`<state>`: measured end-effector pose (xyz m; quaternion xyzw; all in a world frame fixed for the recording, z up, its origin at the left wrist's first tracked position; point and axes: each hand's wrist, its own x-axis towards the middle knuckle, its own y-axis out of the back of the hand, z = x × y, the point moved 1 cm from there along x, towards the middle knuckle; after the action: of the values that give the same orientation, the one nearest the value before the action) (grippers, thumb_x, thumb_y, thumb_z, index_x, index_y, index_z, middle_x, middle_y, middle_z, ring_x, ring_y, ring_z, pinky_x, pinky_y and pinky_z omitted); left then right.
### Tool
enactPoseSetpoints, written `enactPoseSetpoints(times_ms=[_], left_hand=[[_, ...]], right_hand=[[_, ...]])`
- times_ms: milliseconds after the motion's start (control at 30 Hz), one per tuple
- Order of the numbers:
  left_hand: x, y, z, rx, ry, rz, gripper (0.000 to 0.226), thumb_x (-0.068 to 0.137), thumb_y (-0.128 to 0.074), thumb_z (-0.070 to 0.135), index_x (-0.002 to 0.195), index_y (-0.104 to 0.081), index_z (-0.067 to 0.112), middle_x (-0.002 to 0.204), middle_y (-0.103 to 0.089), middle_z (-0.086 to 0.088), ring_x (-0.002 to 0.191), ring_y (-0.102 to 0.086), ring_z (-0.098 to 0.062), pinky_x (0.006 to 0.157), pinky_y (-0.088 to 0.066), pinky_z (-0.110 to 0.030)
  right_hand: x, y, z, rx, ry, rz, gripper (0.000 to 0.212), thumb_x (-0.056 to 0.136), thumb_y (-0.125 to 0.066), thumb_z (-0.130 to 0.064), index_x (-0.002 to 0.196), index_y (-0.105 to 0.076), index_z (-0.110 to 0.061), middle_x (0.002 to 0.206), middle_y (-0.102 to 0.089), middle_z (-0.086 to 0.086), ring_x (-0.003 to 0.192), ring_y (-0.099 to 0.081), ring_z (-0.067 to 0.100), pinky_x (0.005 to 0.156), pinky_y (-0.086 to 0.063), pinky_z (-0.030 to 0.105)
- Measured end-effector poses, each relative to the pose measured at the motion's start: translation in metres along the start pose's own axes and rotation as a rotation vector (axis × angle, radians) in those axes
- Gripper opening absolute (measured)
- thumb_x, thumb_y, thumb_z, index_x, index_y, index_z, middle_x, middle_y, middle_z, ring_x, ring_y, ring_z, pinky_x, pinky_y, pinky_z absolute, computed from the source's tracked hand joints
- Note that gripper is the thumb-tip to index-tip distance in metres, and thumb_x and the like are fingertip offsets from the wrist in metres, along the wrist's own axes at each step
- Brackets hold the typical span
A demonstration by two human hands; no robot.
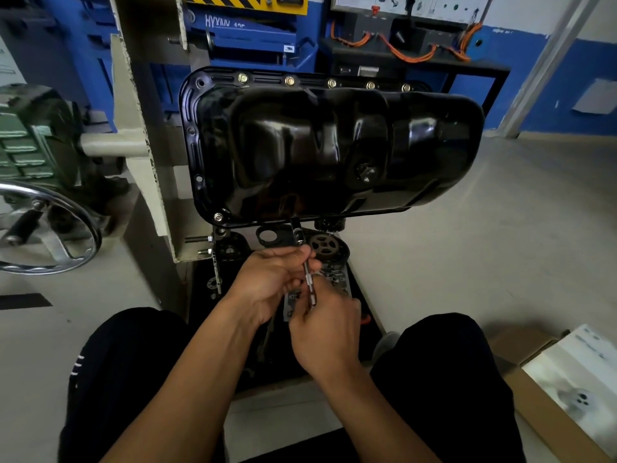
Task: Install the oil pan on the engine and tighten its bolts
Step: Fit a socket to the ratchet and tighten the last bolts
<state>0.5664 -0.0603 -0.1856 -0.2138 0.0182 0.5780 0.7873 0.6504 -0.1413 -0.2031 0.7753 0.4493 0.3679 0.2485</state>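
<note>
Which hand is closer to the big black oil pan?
Left. The left hand holds the driver just below the oil pan; the right hand grips the driver's lower end, farther from the pan.

Single head-worn wide-angle view; faces forward and down toward the floor [467,248]; left hand [272,284] and right hand [325,332] close below the lens; oil pan [334,148] just beyond.

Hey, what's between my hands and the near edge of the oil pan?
In the head view, a slim metal driver bridges it: the left hand and right hand hold its shaft, and its dark socket end reaches the oil pan flange.
</note>
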Motion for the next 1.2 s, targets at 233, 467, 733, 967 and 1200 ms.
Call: enactPoseSetpoints(times_ms=[233,467,733,967,1200], left_hand=[[-0.002,-0.002,0.001,-0.05,-0.03,0.032,0.017,0.081,-0.073,0.018,0.086,-0.072,0.002,0.078,-0.073,-0.013,0.062,-0.067,-0.017,0.056,-0.054,-0.024],[-0.005,0.003,0.009,-0.096,0.106,-0.155,0.023,0.101,-0.05,0.01,0.109,-0.068,-0.001,0.105,-0.074,-0.016,0.06,-0.069,-0.019,0.048,-0.056,-0.028],[-0.001,0.0,0.006,-0.035,0.003,-0.012,0.023,0.075,-0.074,0.026,0.088,-0.076,0.007,0.082,-0.076,-0.009,0.069,-0.071,-0.013,0.068,-0.05,-0.024],[-0.003,-0.001,0.007,-0.188,0.062,-0.054,0.023,0.084,-0.069,0.021,0.096,-0.073,0.002,0.092,-0.076,-0.014,0.078,-0.074,-0.019,0.064,-0.059,-0.027],[-0.006,-0.003,0.01,-0.164,0.09,-0.099,0.018,0.097,-0.056,0.011,0.098,-0.072,0.002,0.089,-0.076,-0.01,0.074,-0.072,-0.019,0.062,-0.059,-0.03]], right_hand=[[0.0,-0.006,-0.004,0.681,-0.343,-0.132,0.017,0.094,-0.056,-0.009,0.083,-0.068,-0.016,0.062,-0.06,-0.008,0.058,-0.054,0.009,0.061,-0.045,0.031],[0.007,0.0,-0.012,1.785,-0.938,-0.373,0.007,0.077,-0.065,-0.007,0.074,-0.065,-0.014,0.052,-0.034,-0.006,0.045,-0.032,0.008,0.051,-0.034,0.021],[0.005,0.022,-0.012,-0.07,0.019,-0.042,0.012,0.091,-0.053,-0.017,0.088,-0.062,-0.024,0.074,-0.065,-0.008,0.069,-0.061,0.014,0.074,-0.048,0.032],[0.012,0.017,-0.019,0.899,-0.472,-0.262,0.027,0.09,-0.057,-0.005,0.07,-0.067,-0.017,0.055,-0.056,-0.006,0.048,-0.049,0.004,0.047,-0.039,0.018],[0.012,0.011,-0.023,1.599,-0.83,-0.294,0.013,0.085,-0.06,-0.001,0.076,-0.064,-0.011,0.052,-0.039,-0.004,0.045,-0.033,0.007,0.047,-0.032,0.021]])
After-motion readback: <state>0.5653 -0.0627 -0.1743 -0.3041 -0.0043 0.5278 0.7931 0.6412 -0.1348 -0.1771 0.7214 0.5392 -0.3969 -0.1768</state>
